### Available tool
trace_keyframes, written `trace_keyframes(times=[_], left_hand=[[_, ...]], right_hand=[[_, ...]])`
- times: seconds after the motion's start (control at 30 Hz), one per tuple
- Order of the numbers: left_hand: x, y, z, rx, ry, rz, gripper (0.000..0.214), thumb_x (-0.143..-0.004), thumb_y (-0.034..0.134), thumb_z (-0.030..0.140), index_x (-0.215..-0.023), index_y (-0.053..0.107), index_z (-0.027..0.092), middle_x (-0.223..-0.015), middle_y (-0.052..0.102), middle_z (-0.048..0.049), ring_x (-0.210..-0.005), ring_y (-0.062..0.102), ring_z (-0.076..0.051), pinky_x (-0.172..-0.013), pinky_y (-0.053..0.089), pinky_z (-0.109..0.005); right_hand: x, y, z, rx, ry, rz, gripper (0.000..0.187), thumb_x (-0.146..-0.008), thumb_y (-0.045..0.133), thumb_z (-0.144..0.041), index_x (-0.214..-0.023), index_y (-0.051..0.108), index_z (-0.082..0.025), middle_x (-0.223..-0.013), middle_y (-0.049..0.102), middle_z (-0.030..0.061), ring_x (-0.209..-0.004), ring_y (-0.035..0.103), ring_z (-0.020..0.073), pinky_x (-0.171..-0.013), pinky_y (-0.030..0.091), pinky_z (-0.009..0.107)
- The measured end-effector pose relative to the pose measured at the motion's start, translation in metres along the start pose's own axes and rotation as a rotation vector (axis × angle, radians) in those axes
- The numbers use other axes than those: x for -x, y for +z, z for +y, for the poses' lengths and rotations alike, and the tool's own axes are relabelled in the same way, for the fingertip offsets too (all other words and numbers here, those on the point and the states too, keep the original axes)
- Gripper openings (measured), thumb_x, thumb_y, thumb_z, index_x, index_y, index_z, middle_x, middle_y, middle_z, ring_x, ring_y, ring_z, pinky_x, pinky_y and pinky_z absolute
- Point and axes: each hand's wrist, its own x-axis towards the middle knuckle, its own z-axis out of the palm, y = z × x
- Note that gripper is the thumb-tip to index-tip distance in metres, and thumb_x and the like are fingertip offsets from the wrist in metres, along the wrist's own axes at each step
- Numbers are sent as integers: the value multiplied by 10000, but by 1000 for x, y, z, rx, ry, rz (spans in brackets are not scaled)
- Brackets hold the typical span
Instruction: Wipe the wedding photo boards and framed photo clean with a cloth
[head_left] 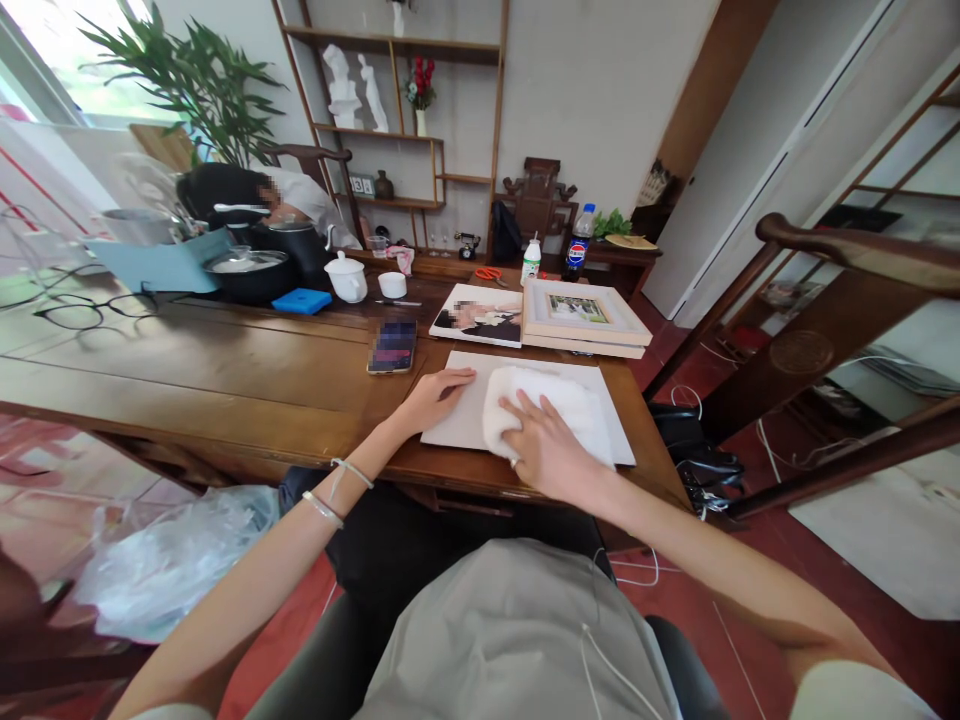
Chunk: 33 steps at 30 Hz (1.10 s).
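A flat pale grey board lies on the wooden table near its front edge. My left hand rests on the board's left part, fingers stretched out and holding nothing. On the board's right half is a folded white fluffy cloth. My right hand presses down on this cloth from above, its fingers spread over it. Just behind the board lie a photo print panel and stacked white picture frames. A phone lies beyond my left hand.
On the table stand a white teapot, a white cup, a blue box, a black pot, glasses, a cola bottle and a white bottle. Orange-handled scissors lie behind. Another person leans low beyond the table.
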Motion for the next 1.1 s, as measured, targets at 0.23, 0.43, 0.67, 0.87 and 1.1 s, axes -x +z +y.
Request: trace_keyframes(times=[0.23,0.43,0.67,0.87,1.1], left_hand=[[-1,0,1,-1,-1,-9,371,-842,435,233,-1128,661,161,-1225,631,-79,-1162,568,-236,-1038,395,-382],[0,-3,-2,-3,-2,-43,402,-816,455,216,-1174,631,168,-1255,613,-70,-1143,580,-237,-1002,426,-349],[0,-2,2,-16,-4,-29,400,-816,448,195,-1169,632,155,-1240,622,-83,-1138,583,-238,-1003,423,-365],[0,-3,8,-58,-22,75,298,-815,477,219,-981,717,160,-1078,705,-73,-954,664,-218,-876,492,-314],[6,-4,11,-147,-96,136,214,-771,526,233,-816,733,205,-899,742,-23,-798,673,-198,-799,509,-285]], right_hand=[[-68,6,6,112,216,53,358,-853,488,-259,-1169,610,-142,-1397,406,225,-1289,309,445,-978,254,648],[-35,11,-64,159,26,154,288,-856,473,-232,-1068,653,-160,-1362,441,223,-1247,366,437,-958,270,645],[-28,-8,-20,20,-121,84,266,-750,553,-219,-996,631,-152,-1116,598,161,-1052,520,305,-856,422,407],[-88,-16,39,-37,15,39,311,-730,508,-154,-1026,593,-108,-917,643,139,-925,553,295,-759,417,343],[-131,-13,27,-81,-27,80,277,-803,463,-194,-1047,579,-130,-987,640,121,-970,553,276,-769,396,314]])
